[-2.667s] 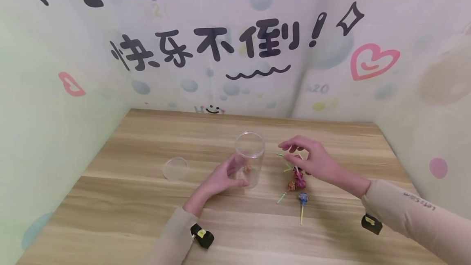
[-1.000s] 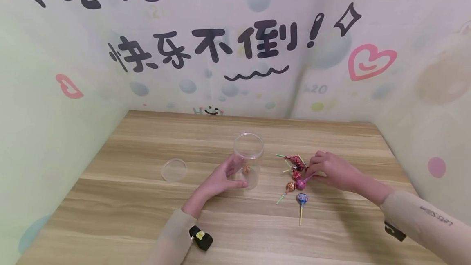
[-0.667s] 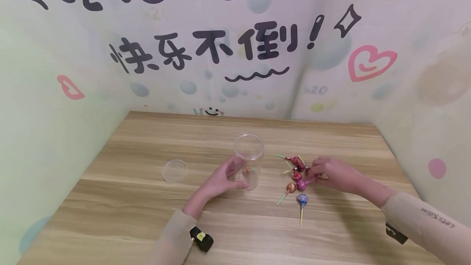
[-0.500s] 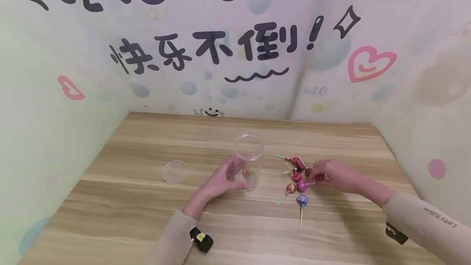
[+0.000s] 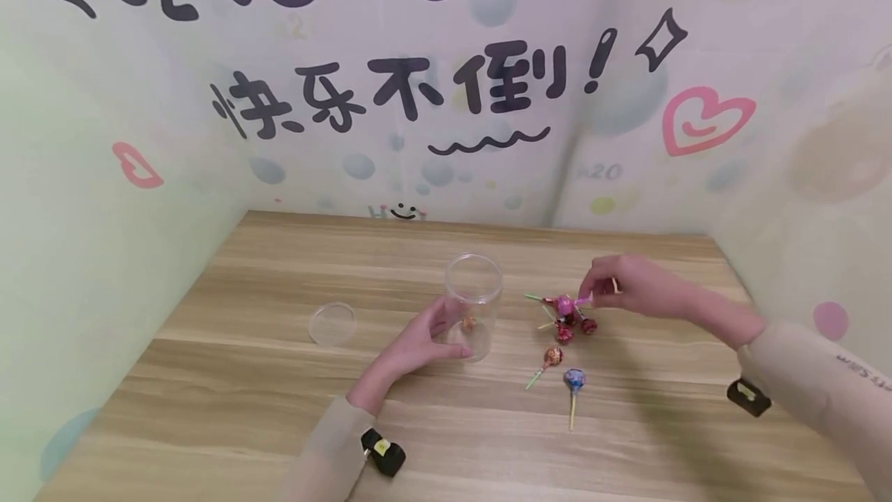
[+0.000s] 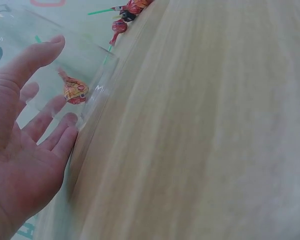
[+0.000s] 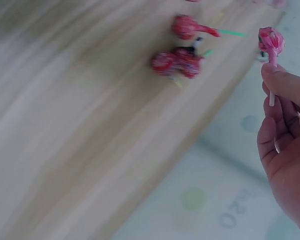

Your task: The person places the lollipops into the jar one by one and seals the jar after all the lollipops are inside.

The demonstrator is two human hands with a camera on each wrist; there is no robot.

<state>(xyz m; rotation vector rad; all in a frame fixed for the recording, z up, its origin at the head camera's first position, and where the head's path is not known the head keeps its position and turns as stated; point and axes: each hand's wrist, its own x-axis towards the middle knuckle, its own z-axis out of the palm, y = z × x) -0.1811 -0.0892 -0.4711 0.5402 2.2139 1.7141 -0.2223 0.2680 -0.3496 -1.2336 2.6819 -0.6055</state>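
My left hand [image 5: 414, 343] grips the lower side of an upright, clear plastic jar [image 5: 481, 300], thumb in front and fingers behind. Inside the jar, near its bottom, is one orange-wrapped lollipop [image 6: 76, 94]. Above the table, my right hand [image 5: 641, 287] pinches the stick of a pink lollipop [image 7: 271, 41] between thumb and fingers. In the head view the pink candy overlaps a small cluster of red-wrapped lollipops [image 5: 564, 335], partly hiding them. Nearer me lie an orange lollipop [image 5: 554, 356] with a green stick and a blue lollipop [image 5: 574, 379] with a yellow stick.
A round clear lid [image 5: 331, 324] lies flat on the wooden table [image 5: 230, 409], left of the jar. Printed walls [image 5: 390, 169] enclose the table at the back and sides. Both wrists carry a small black camera [image 5: 383, 453].
My right hand has taken hold of the pink lollipop by its stick and lifted it off the table, up and away from me. My left hand stays at the jar.
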